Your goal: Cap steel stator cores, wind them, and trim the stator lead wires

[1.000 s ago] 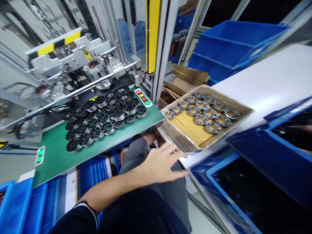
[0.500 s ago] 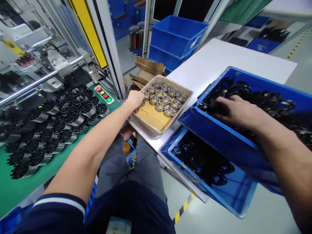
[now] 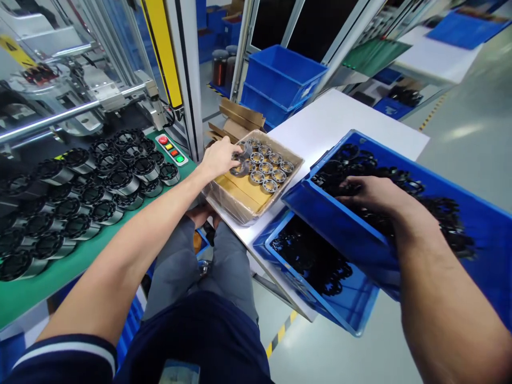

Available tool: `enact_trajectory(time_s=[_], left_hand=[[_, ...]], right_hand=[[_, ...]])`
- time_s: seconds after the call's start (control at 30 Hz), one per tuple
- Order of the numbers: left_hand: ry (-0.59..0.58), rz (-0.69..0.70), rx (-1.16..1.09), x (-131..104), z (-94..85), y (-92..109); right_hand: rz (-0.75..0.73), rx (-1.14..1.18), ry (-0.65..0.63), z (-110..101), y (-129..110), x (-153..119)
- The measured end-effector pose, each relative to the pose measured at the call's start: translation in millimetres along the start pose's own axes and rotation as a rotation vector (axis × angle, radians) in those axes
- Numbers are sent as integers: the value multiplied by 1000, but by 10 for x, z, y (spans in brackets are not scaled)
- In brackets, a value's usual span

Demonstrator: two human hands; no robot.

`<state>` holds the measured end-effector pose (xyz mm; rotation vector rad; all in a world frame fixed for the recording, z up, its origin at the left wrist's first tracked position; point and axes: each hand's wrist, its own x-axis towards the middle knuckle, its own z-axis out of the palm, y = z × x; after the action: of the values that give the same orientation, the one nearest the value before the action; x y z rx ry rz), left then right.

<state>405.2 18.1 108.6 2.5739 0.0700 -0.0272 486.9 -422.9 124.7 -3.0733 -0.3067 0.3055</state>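
My left hand [image 3: 219, 158] is closed around metal rings [image 3: 241, 159] at the left side of a cardboard box [image 3: 251, 216]. Several more metal rings [image 3: 266, 168] stand in rows inside that box, on brown card. On the right, my right hand [image 3: 370, 193] reaches into the upper blue bin [image 3: 488, 234], its fingers curled among black plastic parts [image 3: 404, 184]. Whatever lies between those fingers blends with the dark parts and cannot be made out. A lower blue bin [image 3: 360, 298] holds more black parts [image 3: 312, 256].
Rows of black-topped metal rings [image 3: 92, 197] cover the green surface [image 3: 160, 205] at left, below a machine [image 3: 96, 96]. A button panel [image 3: 172, 150] sits beside its post. Stacked blue crates [image 3: 284, 74] stand behind the white table [image 3: 324, 117].
My left hand has lifted rings from the box's left side, where it was before. My right hand is still in the upper bin, fingers shifted among the parts. The whole view has shifted.
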Motion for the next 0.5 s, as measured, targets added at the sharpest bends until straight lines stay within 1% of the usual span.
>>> enact_trajectory(time_s=[0.07,0.1,0.17,0.23,0.27,0.3,0.33,0.4,0.47,0.5], left_hand=[[21,1,-174,-185,33,48],[-4,-17,-309,-302,63,78],[-125,-102,-704,-587,130,134],[-262,-202,-1109,-927,199,164],[-315,-237,-1253,-1110,239,167],[-347,-254,-1341,-1295,288,162],[-359,-256,-1379,-1478,350,150],[-364,-282,-1475,-1821,520,112],[-325,-326,-1541,-2128,726,53],[-289,-348,-1560,-2271,822,15]], right_hand=[[40,42,-24,-51,5,-41],[63,65,-8,-77,2,-69],[99,124,52,-128,-13,-141],[114,206,114,-180,-33,-218],[113,245,158,-206,-44,-252],[118,278,222,-229,-57,-279],[130,301,305,-245,-76,-301],[178,324,502,-240,-148,-351],[224,348,669,-152,-297,-475],[208,408,752,-72,-410,-592]])
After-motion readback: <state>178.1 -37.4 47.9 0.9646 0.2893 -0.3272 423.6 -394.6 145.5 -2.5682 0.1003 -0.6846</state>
